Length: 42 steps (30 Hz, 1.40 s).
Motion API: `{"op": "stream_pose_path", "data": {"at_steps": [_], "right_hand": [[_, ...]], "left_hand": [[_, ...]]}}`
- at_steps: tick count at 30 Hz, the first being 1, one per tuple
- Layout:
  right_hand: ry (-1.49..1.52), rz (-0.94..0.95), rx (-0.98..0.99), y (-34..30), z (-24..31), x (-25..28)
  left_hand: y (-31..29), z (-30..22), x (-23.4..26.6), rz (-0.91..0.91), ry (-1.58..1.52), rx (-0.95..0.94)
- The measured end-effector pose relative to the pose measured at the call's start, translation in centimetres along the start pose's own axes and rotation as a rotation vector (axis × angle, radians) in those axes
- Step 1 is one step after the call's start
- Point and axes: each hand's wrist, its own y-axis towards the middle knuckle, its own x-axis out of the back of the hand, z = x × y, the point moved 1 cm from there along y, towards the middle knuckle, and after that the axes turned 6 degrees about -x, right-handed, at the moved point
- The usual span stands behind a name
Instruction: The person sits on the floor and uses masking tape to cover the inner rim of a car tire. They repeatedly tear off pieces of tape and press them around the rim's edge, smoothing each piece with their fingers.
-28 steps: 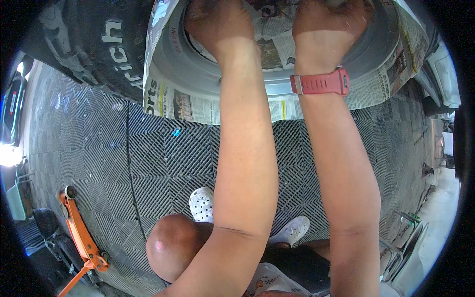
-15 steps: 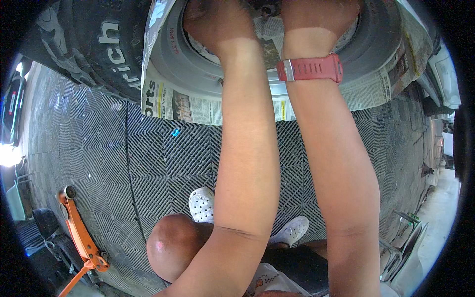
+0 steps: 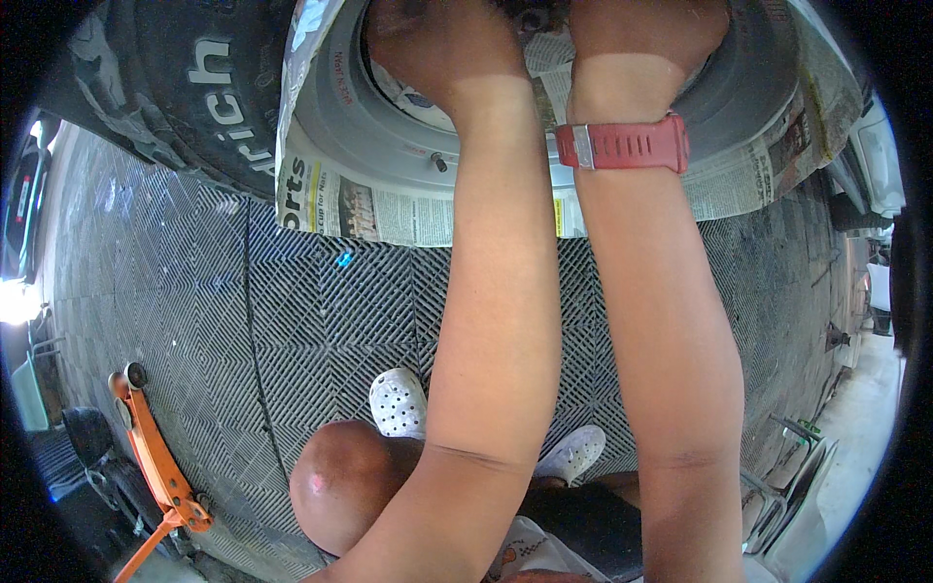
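Reaching into the wheel rim (image 3: 408,146), the left hand (image 3: 437,49) and right hand (image 3: 646,39) are cropped above; fingers and grip cannot be told; newspaper (image 3: 389,209) is seen below.

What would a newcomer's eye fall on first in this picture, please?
Two bare forearms run up the middle, the left hand and right hand pressed onto newspaper masking a grey wheel rim at the top. A red wrist strap stands out on the right wrist. An orange tool lies lower left.
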Motion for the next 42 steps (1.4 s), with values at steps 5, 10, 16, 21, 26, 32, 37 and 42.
{"op": "stream_pose_path", "data": {"at_steps": [5,10,16,21,26,32,37,42], "right_hand": [[-0.026,0.008,-0.033,-0.6,0.1,-0.6],[0.041,0.006,0.037,1.0,-0.9,-0.4],[-0.061,0.023,0.021,0.3,-0.6,-0.6],[-0.069,0.024,-0.111,0.3,0.0,-0.2],[0.019,0.000,-0.074,0.4,0.0,-0.6],[-0.030,-0.005,0.100,0.6,-1.2,-0.1],[-0.096,0.022,-0.042,0.6,-0.8,0.0],[-0.116,0.099,-0.194,0.5,0.0,0.5]], "left_hand": [[0.4,0.0,0.5,-0.026,0.004,0.047],[-0.5,-0.6,-0.8,-0.027,0.020,0.063],[0.3,-0.4,-0.1,-0.033,0.006,0.077],[0.3,-0.3,-0.1,-0.038,-0.022,0.107],[0.8,0.1,0.6,-0.068,-0.068,0.152],[-1.3,1.7,3.5,0.046,0.141,-0.164],[-1.3,-1.2,1.6,0.223,0.678,-0.936],[-0.9,0.1,1.4,0.305,0.730,-0.957]]}}
